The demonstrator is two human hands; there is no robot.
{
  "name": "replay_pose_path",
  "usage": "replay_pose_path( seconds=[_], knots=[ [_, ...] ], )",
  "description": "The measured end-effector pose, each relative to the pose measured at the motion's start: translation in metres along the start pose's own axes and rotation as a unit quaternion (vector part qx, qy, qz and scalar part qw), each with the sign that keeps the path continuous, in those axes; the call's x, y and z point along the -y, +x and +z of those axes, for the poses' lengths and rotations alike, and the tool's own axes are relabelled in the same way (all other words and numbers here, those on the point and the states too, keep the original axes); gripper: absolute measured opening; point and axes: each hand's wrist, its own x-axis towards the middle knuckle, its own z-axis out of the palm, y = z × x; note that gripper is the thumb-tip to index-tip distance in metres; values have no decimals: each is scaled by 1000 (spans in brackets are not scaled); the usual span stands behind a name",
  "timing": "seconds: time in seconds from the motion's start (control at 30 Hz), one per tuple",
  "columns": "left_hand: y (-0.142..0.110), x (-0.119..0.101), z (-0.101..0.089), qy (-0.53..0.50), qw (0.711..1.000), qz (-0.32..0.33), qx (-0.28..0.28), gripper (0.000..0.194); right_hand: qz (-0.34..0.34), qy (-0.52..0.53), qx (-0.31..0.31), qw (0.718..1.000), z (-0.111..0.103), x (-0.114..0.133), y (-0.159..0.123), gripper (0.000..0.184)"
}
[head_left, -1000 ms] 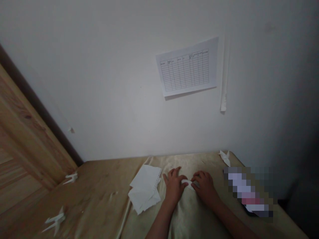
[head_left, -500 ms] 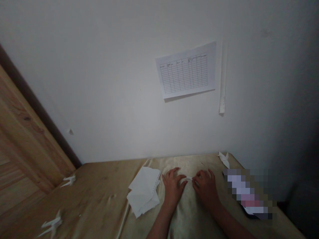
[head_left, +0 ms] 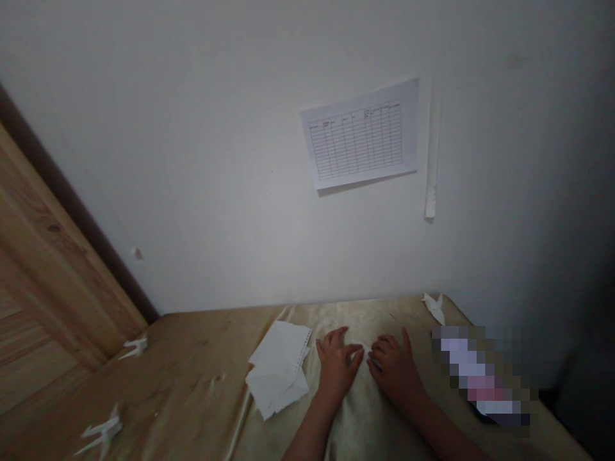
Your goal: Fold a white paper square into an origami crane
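My left hand and my right hand rest side by side on a tan cloth-covered table. Between their fingertips lies a small white folded piece of paper, mostly hidden by the fingers. Both hands press and pinch it with bent fingers. A loose stack of white paper sheets lies just left of my left hand.
Small white folded paper figures lie about: one at the table's far right corner, one at the left by the wooden door, one at the near left. A printed table sheet hangs on the white wall. A blurred object lies right of my right hand.
Both hands have stayed on the small paper, with the fingers shifting slightly over it. The view has wobbled a little.
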Motion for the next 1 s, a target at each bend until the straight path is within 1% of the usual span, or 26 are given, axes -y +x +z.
replay_pose_path(
  seconds=[0.23,0.33,0.43,0.53,0.6,0.67,0.73,0.83,0.9,1.0],
  knots=[
    [0,-2,3,16,999,-13,32,19,9,31,8,999,-2,1,-2,17],
    [-1,-2,5,27,999,-10,43,23,7,45,25,999,0,-3,-2,18],
    [0,-1,8,41,997,-12,67,29,18,50,34,998,2,-7,-1,20],
    [0,-1,10,52,995,-12,81,32,20,52,39,998,2,-12,-1,30],
    [0,-2,10,50,996,-16,75,35,10,59,48,997,2,-15,-1,38],
    [0,-3,9,42,997,-22,59,34,4,66,57,996,2,-18,-1,37],
    [0,-4,7,33,998,-25,48,26,6,72,62,995,2,-19,-1,33],
    [1,-3,2,22,998,-28,56,16,14,75,69,995,1,-19,-1,30],
    [2,-2,-2,20,997,-31,64,19,16,73,74,994,-1,-18,-1,30],
    [1,2,-9,19,994,-35,105,28,19,70,73,995,-4,-15,-2,29]
  ],
)
